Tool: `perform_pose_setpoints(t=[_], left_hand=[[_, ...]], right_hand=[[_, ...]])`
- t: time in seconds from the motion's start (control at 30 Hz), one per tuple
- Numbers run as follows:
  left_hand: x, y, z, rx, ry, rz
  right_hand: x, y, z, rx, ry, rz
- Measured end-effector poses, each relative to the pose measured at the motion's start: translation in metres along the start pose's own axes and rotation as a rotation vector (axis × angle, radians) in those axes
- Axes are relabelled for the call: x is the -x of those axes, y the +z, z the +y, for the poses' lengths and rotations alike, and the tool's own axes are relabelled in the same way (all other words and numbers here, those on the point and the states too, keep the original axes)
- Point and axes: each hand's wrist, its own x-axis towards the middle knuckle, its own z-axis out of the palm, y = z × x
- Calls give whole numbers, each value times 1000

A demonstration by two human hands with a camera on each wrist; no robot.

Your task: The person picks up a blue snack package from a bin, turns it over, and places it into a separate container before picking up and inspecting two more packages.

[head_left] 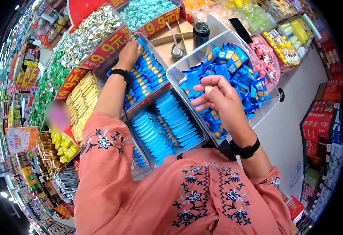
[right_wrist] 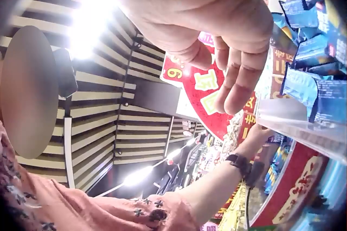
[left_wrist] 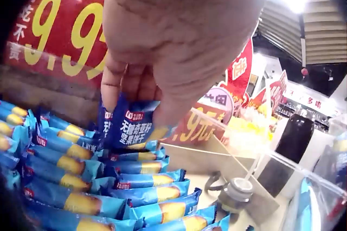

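At the far end of a compartment of upright blue biscuit packets [head_left: 148, 72], my left hand [head_left: 129, 55] reaches down. The left wrist view shows its fingers and thumb pinching a dark blue biscuit packet [left_wrist: 138, 125] at the end of the rows. My right hand [head_left: 220, 96] hovers over a clear plastic bin [head_left: 271, 105] heaped with loose blue biscuit packets [head_left: 228, 68]. Its fingers are loosely bent, with nothing between them in the right wrist view. Closer to my body, light-blue packets [head_left: 152, 131] stand in two rows.
Behind the bin are a dark bottle [head_left: 200, 34] and a phone-like black slab [head_left: 240, 30]. A small metal-topped item [head_left: 177, 51] sits in a cardboard section [head_left: 161, 41]. Yellow packets [head_left: 84, 96] and red price signs [head_left: 108, 45] border the left side. Floor [head_left: 296, 100] shows at right.
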Motion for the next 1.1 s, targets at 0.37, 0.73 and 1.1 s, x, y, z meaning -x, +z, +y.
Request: perform_pose_setpoints(t=[0.37, 0.73, 1.1], left_hand=[[0, 12, 0, -337, -6, 43], [-4, 15, -11, -302, 117, 67], [-2, 21, -3, -281, 55, 36]], right_hand=[[-12, 0, 10, -23, 45, -64], [-16, 1, 13, 4, 86, -65], [-14, 0, 13, 12, 109, -57]])
